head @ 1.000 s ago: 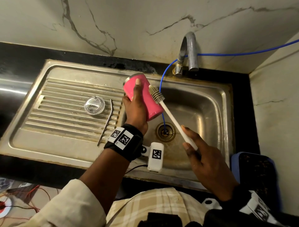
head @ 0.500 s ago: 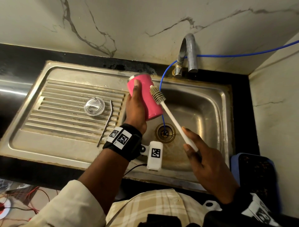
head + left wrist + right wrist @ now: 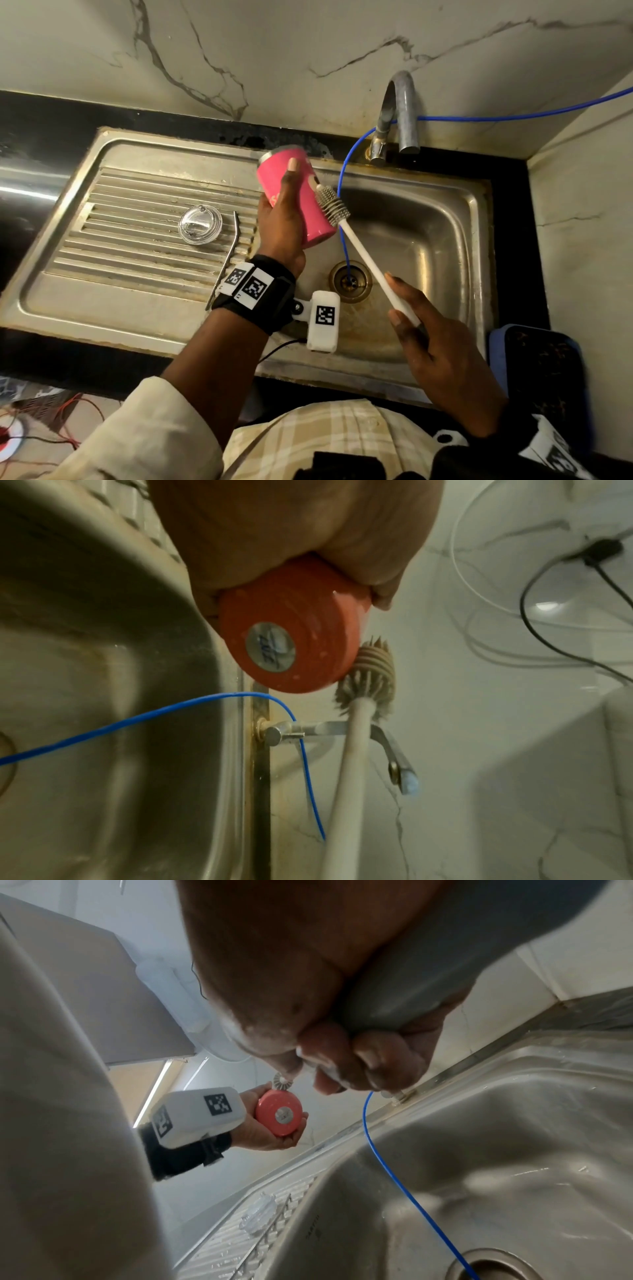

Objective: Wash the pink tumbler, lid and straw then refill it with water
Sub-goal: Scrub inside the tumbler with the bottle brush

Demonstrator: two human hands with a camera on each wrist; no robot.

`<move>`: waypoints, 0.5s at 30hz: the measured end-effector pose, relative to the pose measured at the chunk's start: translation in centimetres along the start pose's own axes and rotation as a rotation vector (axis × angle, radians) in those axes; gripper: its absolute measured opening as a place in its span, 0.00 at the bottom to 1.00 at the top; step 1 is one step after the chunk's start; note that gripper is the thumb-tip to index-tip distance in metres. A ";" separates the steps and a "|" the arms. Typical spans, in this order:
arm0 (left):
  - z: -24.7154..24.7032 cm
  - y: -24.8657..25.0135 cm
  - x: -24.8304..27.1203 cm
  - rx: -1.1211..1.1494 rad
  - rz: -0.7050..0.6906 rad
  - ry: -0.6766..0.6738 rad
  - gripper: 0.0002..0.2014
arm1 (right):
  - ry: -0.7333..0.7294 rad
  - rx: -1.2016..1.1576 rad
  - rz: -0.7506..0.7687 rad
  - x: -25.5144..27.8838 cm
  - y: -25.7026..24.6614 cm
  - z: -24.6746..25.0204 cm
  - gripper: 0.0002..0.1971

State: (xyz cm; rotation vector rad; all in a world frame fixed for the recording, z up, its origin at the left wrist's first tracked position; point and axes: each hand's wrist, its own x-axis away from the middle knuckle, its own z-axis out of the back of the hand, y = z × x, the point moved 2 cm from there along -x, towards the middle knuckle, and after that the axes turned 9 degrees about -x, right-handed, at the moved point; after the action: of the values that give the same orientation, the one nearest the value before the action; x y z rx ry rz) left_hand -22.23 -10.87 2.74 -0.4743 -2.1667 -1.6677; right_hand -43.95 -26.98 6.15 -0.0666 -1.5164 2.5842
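Tumbler [image 3: 310, 209] tipped further leftward since earlier | left hand [image 3: 281, 226] grasping it | right hand [image 3: 442, 356] gripping brush [image 3: 334, 205] against its side

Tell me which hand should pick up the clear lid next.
Probably the left hand: the clear round lid lies on the drainboard on its side, though it must first release the pink tumbler. The right hand is farther.

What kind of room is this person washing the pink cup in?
Most likely a home kitchen. There is a steel sink with a ribbed draining board, a tap on a marble wall, and a left hand holding a pink tumbler against a bottle brush.
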 end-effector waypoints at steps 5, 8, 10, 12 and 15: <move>0.1 -0.6 0.4 -0.022 0.016 0.020 0.48 | -0.011 -0.008 -0.010 0.0 0.3 0.2 0.26; -0.5 -1.6 0.9 -0.016 0.022 -0.011 0.48 | 0.004 -0.008 -0.010 -0.7 0.1 0.0 0.26; -0.4 -1.5 0.5 0.006 0.010 -0.019 0.51 | -0.011 -0.016 -0.012 -0.6 0.2 0.1 0.26; 0.2 -1.2 -0.2 0.039 0.003 0.004 0.51 | -0.024 -0.012 -0.011 0.0 0.4 0.1 0.26; 0.8 -0.9 -0.7 0.034 0.006 0.025 0.51 | -0.027 -0.023 -0.014 0.7 0.2 0.1 0.26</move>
State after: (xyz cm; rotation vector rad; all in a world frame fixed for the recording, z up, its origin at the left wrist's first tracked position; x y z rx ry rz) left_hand -22.08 -10.38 1.40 -0.4477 -2.1702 -1.6221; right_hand -44.64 -27.07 6.05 -0.0239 -1.5503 2.5667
